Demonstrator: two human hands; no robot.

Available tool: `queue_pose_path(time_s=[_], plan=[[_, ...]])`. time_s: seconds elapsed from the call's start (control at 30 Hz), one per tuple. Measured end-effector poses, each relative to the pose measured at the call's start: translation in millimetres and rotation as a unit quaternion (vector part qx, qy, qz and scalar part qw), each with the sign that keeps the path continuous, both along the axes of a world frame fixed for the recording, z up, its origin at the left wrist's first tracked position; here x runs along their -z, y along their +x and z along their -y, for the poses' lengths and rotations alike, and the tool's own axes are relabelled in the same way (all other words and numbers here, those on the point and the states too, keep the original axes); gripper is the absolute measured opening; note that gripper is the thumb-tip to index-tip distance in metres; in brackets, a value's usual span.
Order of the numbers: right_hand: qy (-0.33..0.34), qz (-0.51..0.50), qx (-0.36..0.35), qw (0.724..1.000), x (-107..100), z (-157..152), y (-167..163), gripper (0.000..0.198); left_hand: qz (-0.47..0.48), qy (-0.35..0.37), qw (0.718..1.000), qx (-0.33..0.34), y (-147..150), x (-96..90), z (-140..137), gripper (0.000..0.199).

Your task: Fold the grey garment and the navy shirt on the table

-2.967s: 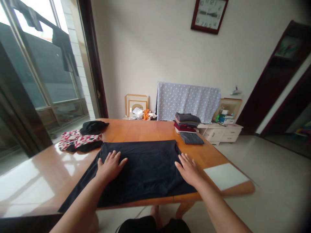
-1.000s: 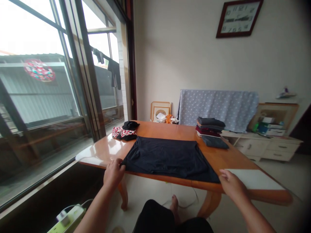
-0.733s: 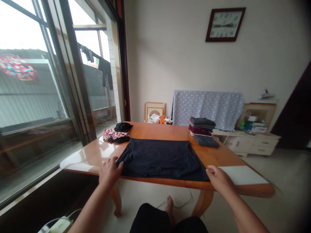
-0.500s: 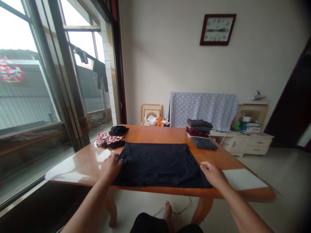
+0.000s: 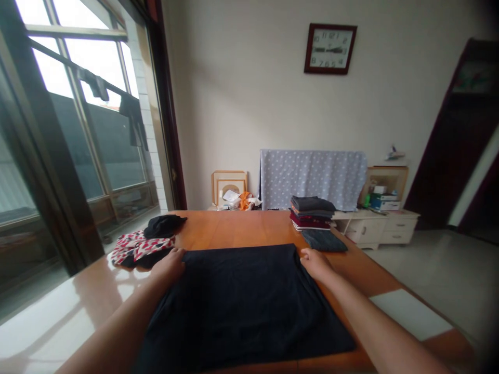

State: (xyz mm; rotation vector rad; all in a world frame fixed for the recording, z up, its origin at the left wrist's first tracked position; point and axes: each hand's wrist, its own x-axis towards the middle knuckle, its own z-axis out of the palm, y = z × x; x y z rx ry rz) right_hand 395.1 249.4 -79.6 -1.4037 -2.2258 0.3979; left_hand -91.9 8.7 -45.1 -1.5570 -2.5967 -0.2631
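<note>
A dark navy garment (image 5: 249,306) lies spread in a broad flat shape on the wooden table (image 5: 234,226) in front of me. At its far left corner my left hand (image 5: 171,264) is closed on the edge of the fabric. My right hand (image 5: 316,264) pinches the far right corner, fingers curled together. Both forearms reach along the sides of the cloth. Slight creases run over its surface, and its near left part is dark and blurred.
Past my left hand lie a red, white and black patterned cloth (image 5: 134,246) and a black cloth (image 5: 163,226). A stack of folded clothes (image 5: 312,213) stands at the far right, with a folded dark grey garment (image 5: 324,240) before it. A white sheet (image 5: 413,313) lies on the right.
Both hands have moved from the garment's sides to its far corners and now grip them. My view has come closer to the table and turned slightly right.
</note>
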Motion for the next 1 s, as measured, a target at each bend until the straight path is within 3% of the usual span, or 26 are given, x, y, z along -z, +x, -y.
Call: queue_pose_path(time_s=[0.17,0.27,0.5,0.63,0.83,1.0], plan=[[0.036,0.098,-0.017,0.994,-8,-33,-36,0.052,-0.012,-0.03,0.999,0.019,-15,0.7,-35,0.056],[0.025,0.132,-0.033,0.99,-8,-49,-54,0.063,-0.014,-0.058,0.998,0.017,-23,3.0,-50,0.063],[-0.024,0.207,-0.076,0.975,-8,-76,-74,0.078,-0.012,-0.135,0.991,0.008,-37,-0.7,-67,0.059],[-0.044,0.241,-0.084,0.966,-13,-84,-78,0.07,-0.019,-0.172,0.985,0.007,-39,-9.4,-72,0.046],[-0.061,0.273,-0.076,0.957,-27,-85,-78,0.02,-0.049,-0.189,0.98,0.04,-38,-23.1,-71,0.035],[-0.043,0.26,-0.069,0.962,-29,-85,-75,0.02,-0.046,-0.177,0.981,0.058,-33,-27.5,-60,0.023]])
